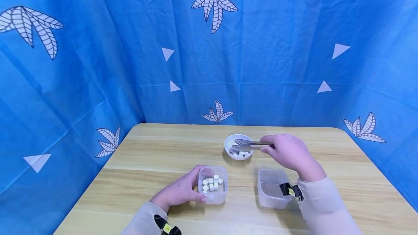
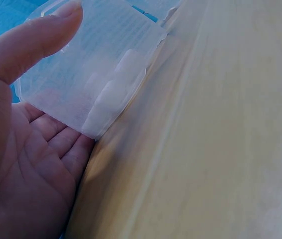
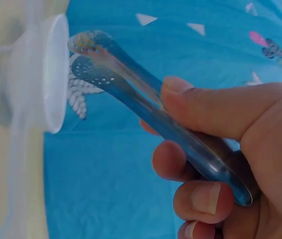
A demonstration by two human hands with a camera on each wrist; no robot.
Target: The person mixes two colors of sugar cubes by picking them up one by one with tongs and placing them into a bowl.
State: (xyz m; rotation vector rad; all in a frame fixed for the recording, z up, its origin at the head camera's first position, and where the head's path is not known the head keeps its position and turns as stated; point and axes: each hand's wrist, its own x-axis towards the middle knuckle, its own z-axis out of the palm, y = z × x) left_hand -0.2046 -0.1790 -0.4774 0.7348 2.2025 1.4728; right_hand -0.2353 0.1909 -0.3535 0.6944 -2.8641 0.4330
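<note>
My left hand (image 1: pixel 184 189) grips a clear plastic container (image 1: pixel 217 199) by its left side, thumb on the near wall and fingers at the far side. Inside lie several white cubes (image 1: pixel 211 186). My right hand (image 1: pixel 289 151) holds metal tongs (image 3: pixel 166 119) between thumb and fingers. Their perforated tips are slightly apart over a white bowl (image 1: pixel 229 141), with nothing visible between them. White and dark cubes (image 1: pixel 240 153) lie in the bowl. In the left wrist view, the white pieces show blurred through the container wall (image 2: pixel 116 45).
A second clear plastic container (image 1: pixel 274 201) stands on the wooden table (image 1: pixel 156 148), below my right forearm; no cubes show in it. A blue patterned curtain (image 1: pixel 277 46) hangs behind the table and along both sides.
</note>
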